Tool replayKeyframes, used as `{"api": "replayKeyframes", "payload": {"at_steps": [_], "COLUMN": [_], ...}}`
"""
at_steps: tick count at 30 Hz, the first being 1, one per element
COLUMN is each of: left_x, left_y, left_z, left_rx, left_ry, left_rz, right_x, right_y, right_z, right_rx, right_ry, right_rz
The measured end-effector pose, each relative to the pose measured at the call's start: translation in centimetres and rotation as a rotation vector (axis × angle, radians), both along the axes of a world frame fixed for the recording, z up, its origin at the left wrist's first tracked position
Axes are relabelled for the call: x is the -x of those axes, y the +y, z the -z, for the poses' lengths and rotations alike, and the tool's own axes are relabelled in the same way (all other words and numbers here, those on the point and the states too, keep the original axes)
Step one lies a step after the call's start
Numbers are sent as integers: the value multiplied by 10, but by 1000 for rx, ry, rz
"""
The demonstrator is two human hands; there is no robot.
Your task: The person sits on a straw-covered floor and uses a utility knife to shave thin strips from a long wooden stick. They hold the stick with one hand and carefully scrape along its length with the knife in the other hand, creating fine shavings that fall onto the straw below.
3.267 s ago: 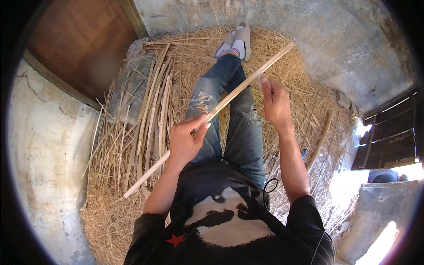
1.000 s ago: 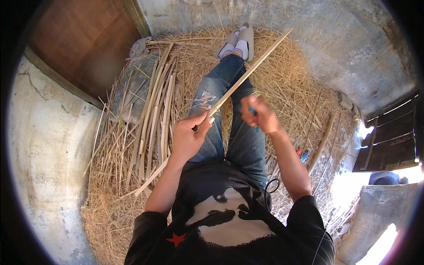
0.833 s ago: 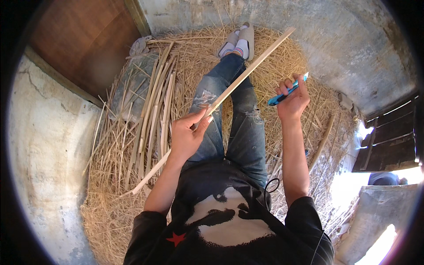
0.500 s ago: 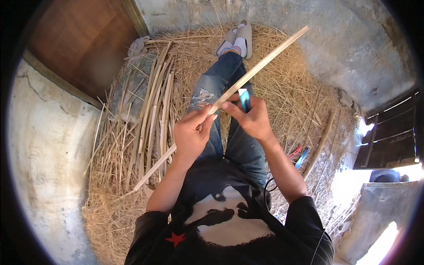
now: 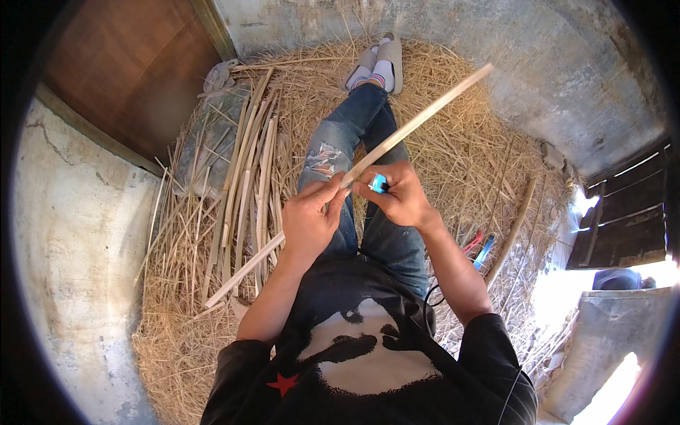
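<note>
A long pale bamboo strip (image 5: 425, 117) runs slantwise across my lap, from the lower left up to the far right. My left hand (image 5: 309, 216) is closed around it near its middle, thumb and fingers pinching it. Right beside that grip, my right hand (image 5: 401, 196) is closed around a blue utility knife (image 5: 379, 183). The end of its handle points up toward me, and I cannot see its blade. My right fingers are against or very close to the strip.
A heap of similar strips (image 5: 244, 177) lies to my left on straw (image 5: 453, 163). My outstretched legs (image 5: 347, 134) are beneath the work. To the right are a thick stick (image 5: 516, 230) and red and blue tools (image 5: 484, 251). Walls (image 5: 552, 85) enclose the space.
My right hand has turned and drawn slightly toward my left hand, tipping the knife so its handle end now faces up. The strip's far end has dropped a little.
</note>
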State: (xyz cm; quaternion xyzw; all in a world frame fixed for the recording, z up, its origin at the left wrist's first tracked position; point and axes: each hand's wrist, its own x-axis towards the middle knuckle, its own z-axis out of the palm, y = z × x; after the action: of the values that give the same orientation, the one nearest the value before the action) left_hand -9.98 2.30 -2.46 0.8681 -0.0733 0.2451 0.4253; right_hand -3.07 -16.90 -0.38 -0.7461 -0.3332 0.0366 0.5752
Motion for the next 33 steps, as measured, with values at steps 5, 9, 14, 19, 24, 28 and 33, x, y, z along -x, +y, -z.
{"api": "replayKeyframes", "payload": {"at_steps": [5,9,14,19,24,28,33], "left_x": [-4,-3,-8,-5,-6,-5,-8], "left_y": [13,17,7,2,4,2,3], "left_z": [3,2,4,-3,2,-3,6], "left_rx": [91,165,163,51,65,46,35], "left_ry": [84,89,34,108,105,104,104], "left_rz": [43,55,56,57,38,23,40], "right_x": [-6,-27,5,20,6,8,11], "right_y": [-19,-33,-14,17,24,23,20], "right_z": [5,1,-6,-3,22,18,15], "right_rx": [-204,-219,45,62,-69,55,143], "right_ry": [70,3,-66,-231,-439,-363,-155], "right_rz": [229,750,589,470,518,449,359]}}
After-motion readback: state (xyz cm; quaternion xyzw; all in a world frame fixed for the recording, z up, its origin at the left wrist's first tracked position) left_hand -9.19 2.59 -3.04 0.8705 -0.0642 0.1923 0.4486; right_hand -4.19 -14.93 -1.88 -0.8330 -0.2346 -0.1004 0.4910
